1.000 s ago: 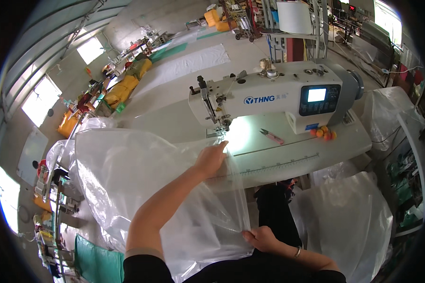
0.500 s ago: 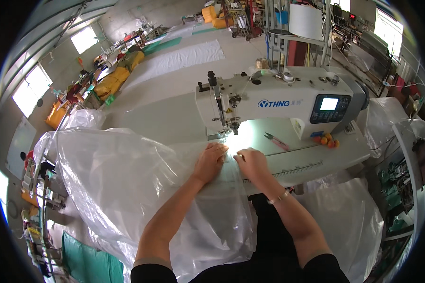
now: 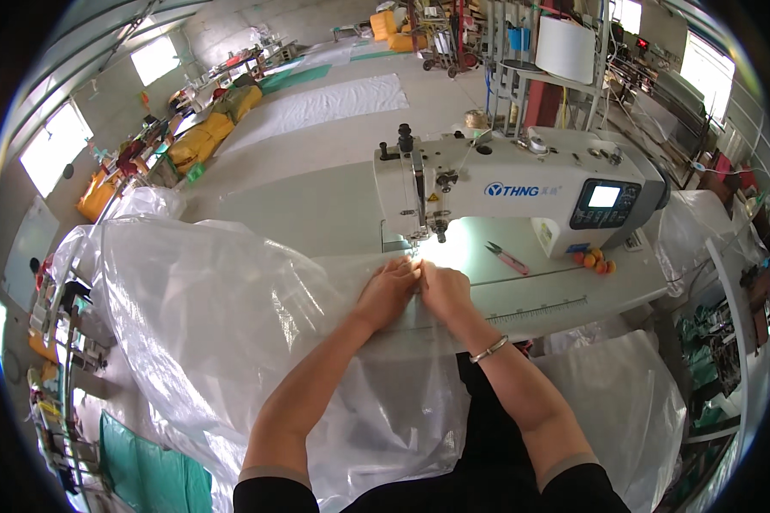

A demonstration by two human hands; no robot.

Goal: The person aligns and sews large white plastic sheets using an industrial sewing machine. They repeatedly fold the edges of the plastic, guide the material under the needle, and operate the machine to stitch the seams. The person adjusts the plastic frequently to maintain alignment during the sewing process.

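Note:
A white sewing machine (image 3: pixel 505 184) with a lit screen stands on a pale table, its lamp glaring under the arm. A large sheet of clear plastic (image 3: pixel 205 299) covers the table's left part and hangs over the front edge. Just in front of the needle, my left hand (image 3: pixel 389 291) lies on the sheet with its fingers curled at the edge. My right hand (image 3: pixel 445 292) is closed in a pinch on the same edge, and the fingertips of both hands meet there. Glare and the fingers hide the exact grip.
Thread snips (image 3: pixel 507 257) with pink handles lie right of the needle, beside several small orange balls (image 3: pixel 594 260). A ruler scale (image 3: pixel 539 309) runs along the table front. More clear plastic (image 3: pixel 616 410) hangs at the right. A big white thread cone (image 3: pixel 565 49) stands behind the machine.
My right hand has moved left and forward to meet my left hand, closing the gap between them. The view has shifted slightly, so the machine appears farther right and lower.

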